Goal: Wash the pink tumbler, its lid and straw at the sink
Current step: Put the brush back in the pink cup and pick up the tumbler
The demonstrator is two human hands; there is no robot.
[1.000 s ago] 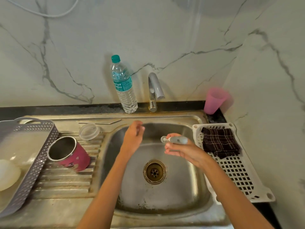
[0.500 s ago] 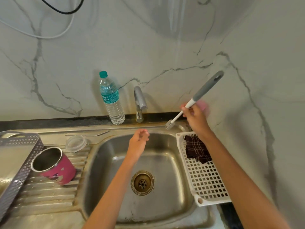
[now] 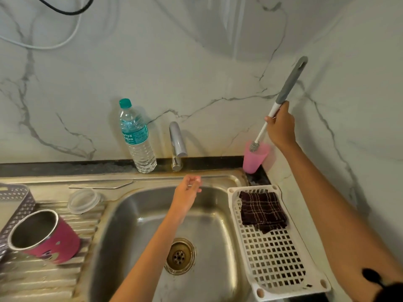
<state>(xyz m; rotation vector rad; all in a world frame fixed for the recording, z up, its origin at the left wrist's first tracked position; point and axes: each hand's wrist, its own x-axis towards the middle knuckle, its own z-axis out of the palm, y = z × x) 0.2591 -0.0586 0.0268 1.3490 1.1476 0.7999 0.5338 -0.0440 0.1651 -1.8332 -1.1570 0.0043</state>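
Right hand [image 3: 281, 127] lowered bristled brush [image 3: 262, 130], apparently into tapered pink cup [image 3: 254, 163]

On my feed: water bottle [image 3: 137, 138] with a teal cap, upright on the black ledge at the back, just left of the tap [image 3: 177, 140]. Pink cup [image 3: 254, 161] upright in the far right corner. White slotted tray [image 3: 277, 258] along the basin's right side, dark checked cloth [image 3: 262, 211] folded on its far end. Grey perforated basket [image 3: 17, 203] at the left edge. Black cable [image 3: 65, 11] and white cable [image 3: 54, 45] hang on the marble wall [image 3: 196, 62], top left.
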